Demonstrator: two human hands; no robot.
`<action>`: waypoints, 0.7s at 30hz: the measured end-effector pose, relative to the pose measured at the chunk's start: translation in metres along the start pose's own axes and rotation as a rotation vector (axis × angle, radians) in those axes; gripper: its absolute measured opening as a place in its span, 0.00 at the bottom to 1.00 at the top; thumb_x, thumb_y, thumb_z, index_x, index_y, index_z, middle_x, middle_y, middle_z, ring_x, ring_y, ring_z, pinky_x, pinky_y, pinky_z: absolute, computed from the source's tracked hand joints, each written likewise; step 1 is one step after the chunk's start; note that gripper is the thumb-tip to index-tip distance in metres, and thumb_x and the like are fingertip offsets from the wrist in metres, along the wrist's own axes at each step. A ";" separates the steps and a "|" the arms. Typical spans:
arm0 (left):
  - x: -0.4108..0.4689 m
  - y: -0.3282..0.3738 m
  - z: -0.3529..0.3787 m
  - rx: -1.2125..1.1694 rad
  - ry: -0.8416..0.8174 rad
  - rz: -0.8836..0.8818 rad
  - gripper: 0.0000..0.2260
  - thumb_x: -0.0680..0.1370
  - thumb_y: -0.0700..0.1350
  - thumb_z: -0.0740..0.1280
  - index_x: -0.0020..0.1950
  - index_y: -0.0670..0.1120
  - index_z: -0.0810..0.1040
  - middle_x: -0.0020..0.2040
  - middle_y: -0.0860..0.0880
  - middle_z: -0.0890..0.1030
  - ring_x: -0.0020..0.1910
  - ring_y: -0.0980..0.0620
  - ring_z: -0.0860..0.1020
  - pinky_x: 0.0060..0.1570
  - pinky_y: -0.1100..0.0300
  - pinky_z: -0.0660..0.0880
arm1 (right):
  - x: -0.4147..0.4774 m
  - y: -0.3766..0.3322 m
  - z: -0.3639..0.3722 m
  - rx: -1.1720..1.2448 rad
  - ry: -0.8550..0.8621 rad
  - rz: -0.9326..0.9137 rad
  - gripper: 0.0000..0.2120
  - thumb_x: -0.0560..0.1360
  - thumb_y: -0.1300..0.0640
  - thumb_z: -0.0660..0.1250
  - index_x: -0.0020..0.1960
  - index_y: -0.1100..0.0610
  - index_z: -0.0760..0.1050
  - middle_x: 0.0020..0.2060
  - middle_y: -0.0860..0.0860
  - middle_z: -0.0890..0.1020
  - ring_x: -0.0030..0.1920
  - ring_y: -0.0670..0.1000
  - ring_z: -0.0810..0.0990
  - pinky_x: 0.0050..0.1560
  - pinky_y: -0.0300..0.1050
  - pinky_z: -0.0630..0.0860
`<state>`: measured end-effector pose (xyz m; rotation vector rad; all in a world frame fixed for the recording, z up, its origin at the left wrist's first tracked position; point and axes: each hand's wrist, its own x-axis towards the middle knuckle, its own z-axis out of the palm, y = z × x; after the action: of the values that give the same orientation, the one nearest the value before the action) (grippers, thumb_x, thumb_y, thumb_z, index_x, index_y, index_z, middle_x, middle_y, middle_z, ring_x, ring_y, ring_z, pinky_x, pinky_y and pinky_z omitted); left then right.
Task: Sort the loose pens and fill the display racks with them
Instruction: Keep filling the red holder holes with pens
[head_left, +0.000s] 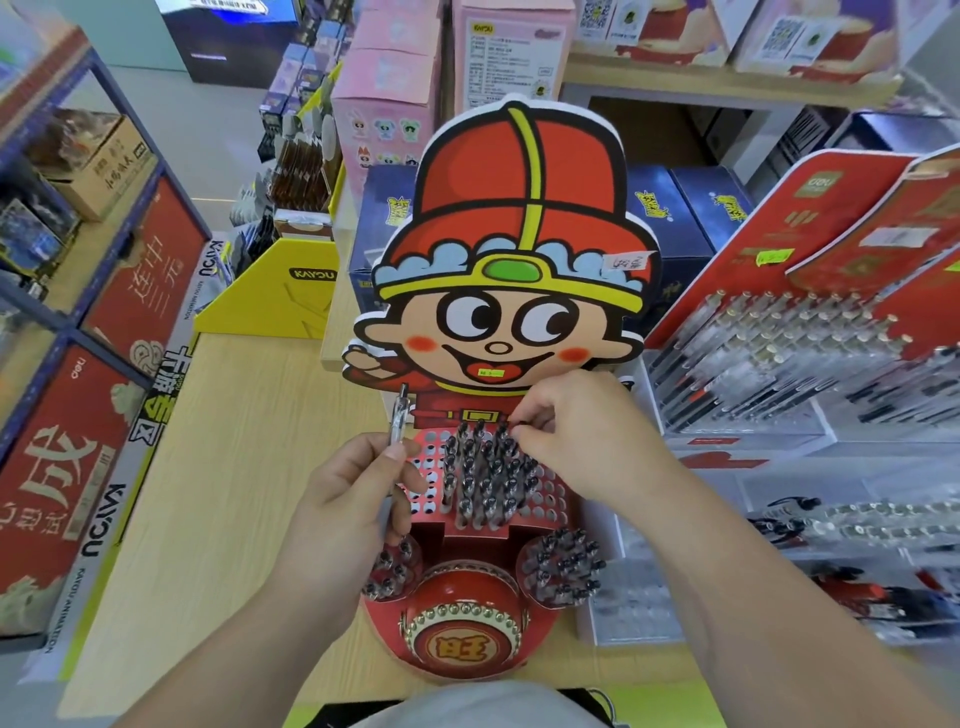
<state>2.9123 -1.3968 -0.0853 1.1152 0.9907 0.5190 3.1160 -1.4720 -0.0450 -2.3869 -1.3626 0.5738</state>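
**A:** Two hands over one table (234, 467). What crowds it?

**B:** A yellow box (280, 291) sits by the far left corner, with pink boxes (384, 104) and dark blue boxes (670, 208) behind. Clear racks (779, 364) of pens line the right edge. The cartoon rack (519, 208) stands mid-table, and its tall head board blocks whatever is straight behind it.

**A:** The pen?

**B:** The left hand (353, 499) grips a loose pen (399, 415). It has a clear barrel and a dark clip, and it is held upright just left of the rack's grid.

**A:** Right hand (576, 431)?

**B:** Its curled fingertips pinch a back-row pen (506, 434) near the grid's far right corner.

**A:** What's filled?

**B:** Black-topped pens (488, 478) stand in the grid's middle columns, and open holes show on both sides. The left cup (389, 571) holds a few pens, and the right cup (563, 571) is packed.
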 end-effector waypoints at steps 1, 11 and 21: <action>0.000 0.001 0.000 0.005 -0.005 0.008 0.10 0.84 0.46 0.62 0.50 0.45 0.81 0.40 0.44 0.80 0.30 0.50 0.70 0.34 0.53 0.66 | -0.001 0.001 0.001 0.007 0.007 0.004 0.05 0.76 0.52 0.72 0.49 0.48 0.85 0.39 0.42 0.84 0.41 0.43 0.81 0.47 0.46 0.82; -0.005 0.016 0.006 0.064 -0.074 0.098 0.12 0.84 0.46 0.62 0.46 0.53 0.85 0.36 0.47 0.75 0.34 0.47 0.73 0.36 0.56 0.71 | -0.016 0.005 -0.013 0.252 0.175 -0.024 0.07 0.77 0.53 0.70 0.55 0.48 0.83 0.42 0.39 0.83 0.44 0.36 0.80 0.46 0.30 0.76; -0.016 0.037 0.032 0.199 -0.322 0.282 0.06 0.77 0.49 0.68 0.49 0.52 0.85 0.33 0.52 0.76 0.29 0.56 0.70 0.31 0.66 0.68 | -0.036 -0.016 -0.035 0.859 0.054 -0.146 0.03 0.75 0.60 0.73 0.47 0.54 0.85 0.38 0.53 0.86 0.38 0.51 0.84 0.39 0.39 0.78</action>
<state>2.9361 -1.4109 -0.0424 1.4772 0.6166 0.4533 3.1051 -1.4982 -0.0005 -1.5829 -0.9683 0.8326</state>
